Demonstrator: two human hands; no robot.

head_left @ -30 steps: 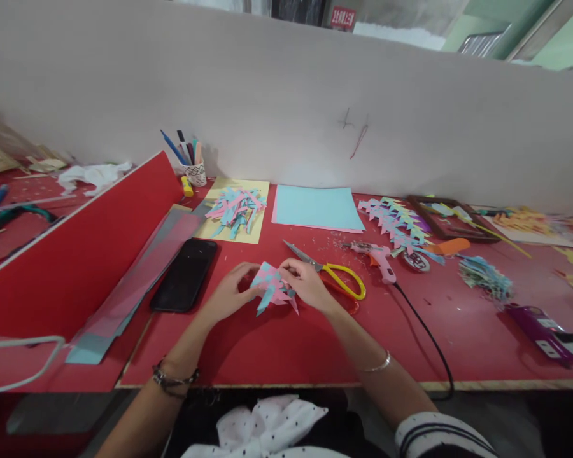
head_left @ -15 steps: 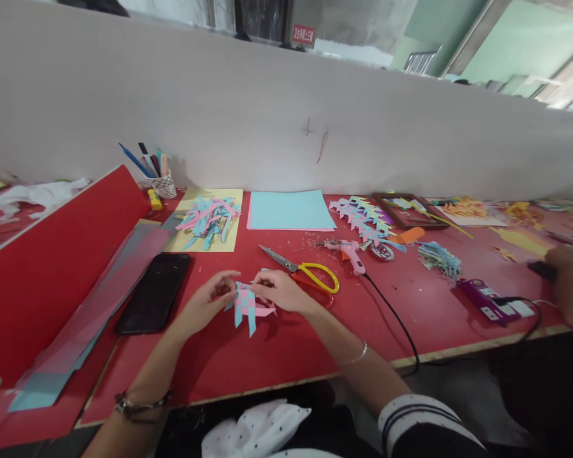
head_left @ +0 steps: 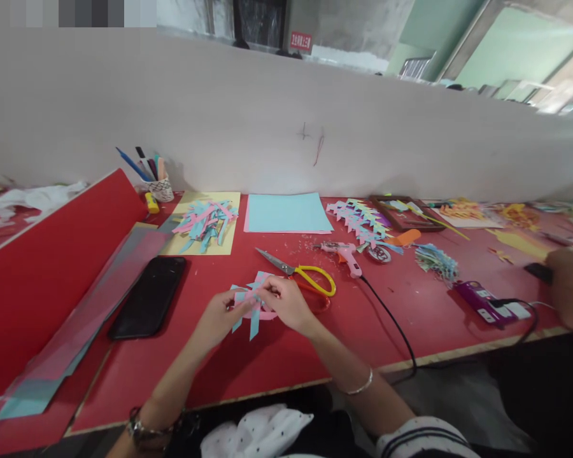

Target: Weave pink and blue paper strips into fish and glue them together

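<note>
Between my two hands is a small weave of pink and light-blue paper strips (head_left: 254, 321), with several strip ends sticking out around it. My left hand (head_left: 221, 318) pinches its left side between thumb and fingers. From the right, my right hand (head_left: 286, 304) pinches the upper part of the weave, its fingertips close to those of my left hand. Some of the weave is hidden behind the fingers. Just beyond my right hand lie scissors (head_left: 315, 280) with yellow and red handles, blades pointing to the back left.
A phone (head_left: 149, 298) lies left of my hands. Behind are a pile of cut strips (head_left: 205, 222) and blue paper sheets (head_left: 286, 213). To the right are a pink glue gun (head_left: 347, 257), its cord, and a purple power strip (head_left: 482, 303). Another person's hand (head_left: 570, 286) is at far right.
My hands have drawn closer together on the paper weave. The weave has turned, and a pink and blue part now shows above my fingers. The camera view has shifted slightly.
</note>
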